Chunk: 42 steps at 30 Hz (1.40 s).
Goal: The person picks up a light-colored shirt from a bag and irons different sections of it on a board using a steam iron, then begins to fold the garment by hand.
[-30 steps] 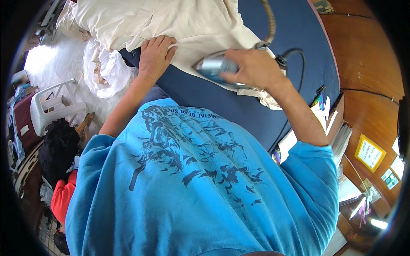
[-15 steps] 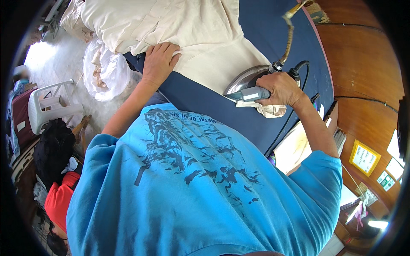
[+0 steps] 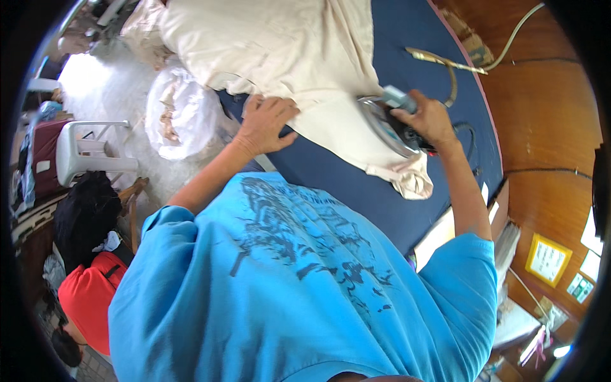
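A cream garment (image 3: 273, 44) lies across a dark blue padded ironing surface (image 3: 356, 191), one sleeve stretching toward the lower right. Its crumpled cuff (image 3: 415, 182) rests close to the front edge. My right hand (image 3: 431, 120) is wrapped round the grey handle of a steam iron (image 3: 384, 127), blurred by motion. The iron is over the sleeve, tilted; whether its plate touches the cloth I cannot tell. My left hand (image 3: 262, 125) lies with fingers spread at the garment's near edge, left of the iron.
The iron's hose (image 3: 453, 86) and dark cord (image 3: 470, 143) run on the right side. A clear plastic bag (image 3: 184, 114) sits on the floor at left, near a white plastic stool (image 3: 73, 159). A wooden wall (image 3: 541, 121) bounds the right.
The iron has turned and lifted at its grip, its tip now pointing away from me. My left hand has loosened from the cloth edge and spread. The hose has swung, and the view has shifted.
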Available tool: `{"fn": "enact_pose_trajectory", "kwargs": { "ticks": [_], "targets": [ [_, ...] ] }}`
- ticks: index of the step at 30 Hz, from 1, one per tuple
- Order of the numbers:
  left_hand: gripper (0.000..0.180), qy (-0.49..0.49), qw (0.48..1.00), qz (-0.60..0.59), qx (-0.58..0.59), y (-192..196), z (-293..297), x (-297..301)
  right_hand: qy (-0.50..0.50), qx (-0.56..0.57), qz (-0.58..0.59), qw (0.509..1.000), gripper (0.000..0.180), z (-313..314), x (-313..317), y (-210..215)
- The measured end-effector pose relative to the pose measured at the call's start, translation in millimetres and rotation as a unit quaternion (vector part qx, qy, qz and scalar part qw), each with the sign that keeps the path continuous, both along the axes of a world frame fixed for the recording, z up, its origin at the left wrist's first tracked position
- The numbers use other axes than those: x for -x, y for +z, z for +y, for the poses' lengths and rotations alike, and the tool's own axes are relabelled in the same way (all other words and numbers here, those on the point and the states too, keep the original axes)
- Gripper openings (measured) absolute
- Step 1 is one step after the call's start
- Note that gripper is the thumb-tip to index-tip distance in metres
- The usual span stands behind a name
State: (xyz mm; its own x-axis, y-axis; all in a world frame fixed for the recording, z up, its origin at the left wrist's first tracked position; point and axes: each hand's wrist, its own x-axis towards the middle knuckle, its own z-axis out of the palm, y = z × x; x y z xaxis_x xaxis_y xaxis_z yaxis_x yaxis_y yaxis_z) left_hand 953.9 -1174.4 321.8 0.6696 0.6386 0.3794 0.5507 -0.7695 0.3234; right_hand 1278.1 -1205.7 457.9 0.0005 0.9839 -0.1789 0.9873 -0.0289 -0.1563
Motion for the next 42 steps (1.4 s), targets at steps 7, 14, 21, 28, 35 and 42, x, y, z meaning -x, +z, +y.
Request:
{"fn": "enact_pose_trajectory", "kwargs": {
  "ticks": [7,14,21,28,35,42],
  "targets": [
    [0.011,0.027,0.999,0.025,0.027,8.2,4.5,-34.2,-0.142,-0.219,-0.018,0.965,0.069,-44.3,-108.3,5.6],
    [0.031,-0.356,0.826,-0.140,0.415,34.9,-63.8,-122.5,-0.365,-0.108,-0.009,0.925,0.076,-172.8,-163.4,24.1],
    [0.050,0.158,0.963,-0.206,0.072,11.8,30.4,-33.1,-0.515,-0.087,0.023,0.853,0.070,-328.0,-226.0,-20.0],
    [0.030,0.461,0.609,-0.443,0.469,-66.8,142.4,113.4,-0.387,-0.170,-0.353,0.835,0.061,-255.5,-159.6,-10.8],
    [0.017,0.313,0.777,-0.428,0.340,-46.3,72.8,117.3,-0.016,-0.232,0.005,0.973,0.023,30.3,32.2,-33.5],
    [0.054,0.418,0.793,-0.372,0.239,-3.3,167.2,143.5,0.306,-0.196,-0.013,0.932,0.043,291.5,186.4,-74.6]
  ]
}}
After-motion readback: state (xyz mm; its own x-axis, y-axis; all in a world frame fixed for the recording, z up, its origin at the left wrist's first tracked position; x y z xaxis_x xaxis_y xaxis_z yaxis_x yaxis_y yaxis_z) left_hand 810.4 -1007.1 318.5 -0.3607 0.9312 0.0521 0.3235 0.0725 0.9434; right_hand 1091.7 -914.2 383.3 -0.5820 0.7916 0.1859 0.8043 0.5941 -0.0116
